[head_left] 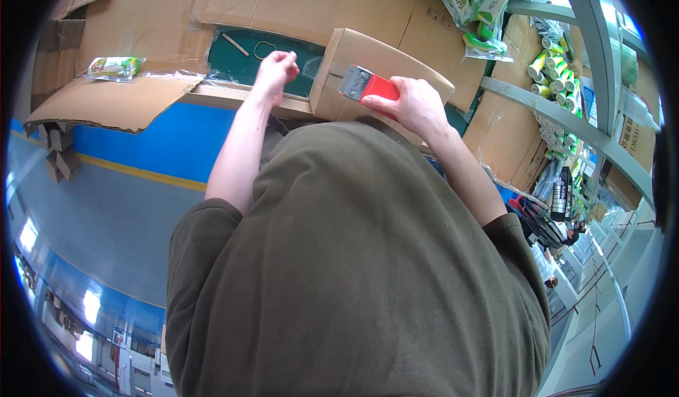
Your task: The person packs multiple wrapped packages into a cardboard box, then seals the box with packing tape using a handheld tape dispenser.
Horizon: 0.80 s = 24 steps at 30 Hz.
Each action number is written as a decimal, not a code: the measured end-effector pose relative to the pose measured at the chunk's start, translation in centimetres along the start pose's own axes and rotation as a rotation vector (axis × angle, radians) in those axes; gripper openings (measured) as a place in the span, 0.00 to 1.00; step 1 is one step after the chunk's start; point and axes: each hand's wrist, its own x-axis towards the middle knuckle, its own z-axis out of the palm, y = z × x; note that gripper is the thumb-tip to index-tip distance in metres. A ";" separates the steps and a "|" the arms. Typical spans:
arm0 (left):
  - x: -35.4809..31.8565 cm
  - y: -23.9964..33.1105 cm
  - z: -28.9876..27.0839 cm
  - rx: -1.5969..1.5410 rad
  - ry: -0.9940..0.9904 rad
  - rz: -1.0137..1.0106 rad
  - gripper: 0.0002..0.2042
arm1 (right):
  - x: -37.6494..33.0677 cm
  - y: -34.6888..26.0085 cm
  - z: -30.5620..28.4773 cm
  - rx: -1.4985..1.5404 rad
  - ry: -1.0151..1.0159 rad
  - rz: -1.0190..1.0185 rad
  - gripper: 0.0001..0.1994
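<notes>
My right hand [419, 105] is wrapped around a red tape dispenser [379, 89] with a grey metal head. That tool is over a closed brown cardboard box [353, 50] in front of me, its metal end toward the left. To the left of the box is my left hand [274, 75], its fingers curled together above a green surface [237, 61]. Whether anything small is between those fingers cannot be made out. A rubber band [265, 46] and a thin tan stick [235, 44] lie on the green surface beyond it.
Cardboard sheets [141, 25] cover much of the table. A green-and-white packet [114, 68] sits at the left edge. More packets [488, 8] lie at the far right, near stacked tubes [555, 71]. A grey metal frame [559, 112] stands on the right.
</notes>
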 end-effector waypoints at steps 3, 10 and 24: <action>-1.6 3.5 0.2 0.099 -0.123 -0.081 0.23 | 0.2 0.6 0.2 0.022 0.004 0.033 0.37; -5.1 3.0 3.7 0.351 -0.270 0.210 0.19 | 0.1 0.5 0.4 -0.017 0.024 0.002 0.37; -3.9 0.5 3.2 0.020 -0.077 0.217 0.06 | 0.3 -0.1 1.1 -0.072 0.122 -0.063 0.35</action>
